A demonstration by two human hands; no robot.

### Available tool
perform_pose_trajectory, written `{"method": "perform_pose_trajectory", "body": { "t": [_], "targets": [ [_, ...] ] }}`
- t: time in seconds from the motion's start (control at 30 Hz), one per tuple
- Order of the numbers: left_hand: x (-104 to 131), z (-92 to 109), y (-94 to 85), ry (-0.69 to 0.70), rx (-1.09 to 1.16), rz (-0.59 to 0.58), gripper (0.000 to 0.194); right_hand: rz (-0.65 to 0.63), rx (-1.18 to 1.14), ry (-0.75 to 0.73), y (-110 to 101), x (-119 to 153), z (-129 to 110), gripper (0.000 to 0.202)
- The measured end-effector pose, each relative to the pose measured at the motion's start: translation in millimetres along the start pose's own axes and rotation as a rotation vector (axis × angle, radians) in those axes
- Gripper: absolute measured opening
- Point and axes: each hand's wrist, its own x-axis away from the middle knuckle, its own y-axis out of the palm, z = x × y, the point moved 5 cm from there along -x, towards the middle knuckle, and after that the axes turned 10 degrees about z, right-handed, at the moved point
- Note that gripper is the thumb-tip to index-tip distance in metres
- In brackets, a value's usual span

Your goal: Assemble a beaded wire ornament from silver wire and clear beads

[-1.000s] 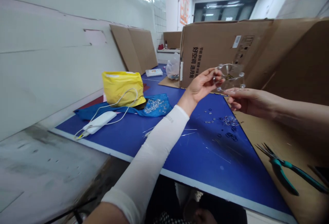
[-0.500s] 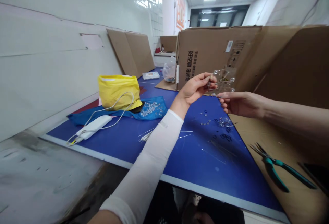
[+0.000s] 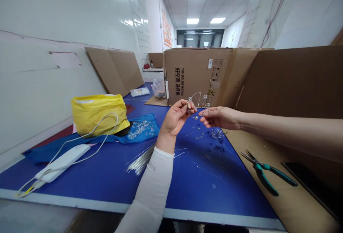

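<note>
A loop of thin wire with several clear beads [image 3: 205, 96] is held up above the blue table [image 3: 198, 186]. My left hand [image 3: 175, 116] pinches the left side of this beaded wire between thumb and fingers. Just to its right, my right hand [image 3: 221, 116] is closed at the loop's lower right, its fingertips pinching a part of the wire. Below the hands lie clear beaded pieces [image 3: 216, 133] and dark rings [image 3: 219, 149]. A bundle of thin wires [image 3: 139, 161] lies beside my left forearm.
Green-handled pliers [image 3: 264, 167] rest on cardboard at the right, near a dark flat object [image 3: 312, 186]. A yellow bag [image 3: 99, 115], a blue cloth with clear beads [image 3: 143, 127] and a white power strip [image 3: 63, 161] are at the left. A large cardboard box [image 3: 195, 72] stands behind.
The camera view has shifted, so the scene sits lower and further left. Both hands still hold the beaded wire, which has turned a little, and more of the wire bundle shows.
</note>
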Motion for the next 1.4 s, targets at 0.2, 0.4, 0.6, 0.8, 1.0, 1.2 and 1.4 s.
{"method": "perform_pose_trajectory", "body": {
  "t": [0.2, 0.4, 0.6, 0.8, 1.0, 1.2, 1.4],
  "targets": [
    [-0.9, -0.5, -2.2, -0.005, -0.009, 0.012, 0.016, -0.059, 0.067, -0.044, -1.5, -1.8, -0.4, 0.007],
    [-1.5, 0.9, -2.7, -0.018, 0.014, 0.043, 0.014, -0.031, -0.029, -0.047, -0.7, 1.5, -0.5, 0.013],
    [-1.3, 0.5, -2.5, -0.049, 0.044, 0.106, 0.013, 0.010, -0.049, 0.060, -0.3, 1.5, 6.1, 0.006],
    [-1.0, 1.7, -4.0, -0.043, 0.072, 0.101, 0.015, -0.036, -0.008, -0.021, 3.2, 3.9, 1.9, 0.018],
    [-1.9, 2.7, -5.4, -0.027, 0.094, 0.096, 0.016, -0.057, -0.046, 0.005, -3.1, 12.6, 1.9, 0.018],
    [-1.8, 1.5, -5.4, -0.029, 0.079, 0.109, 0.017, -0.018, 0.060, -0.057, 0.6, 13.5, -0.3, 0.024],
    [-1.5, 0.3, -5.3, -0.030, 0.101, 0.092, 0.017, 0.011, 0.065, -0.129, -0.1, 8.6, -3.2, 0.025]
  ]
}}
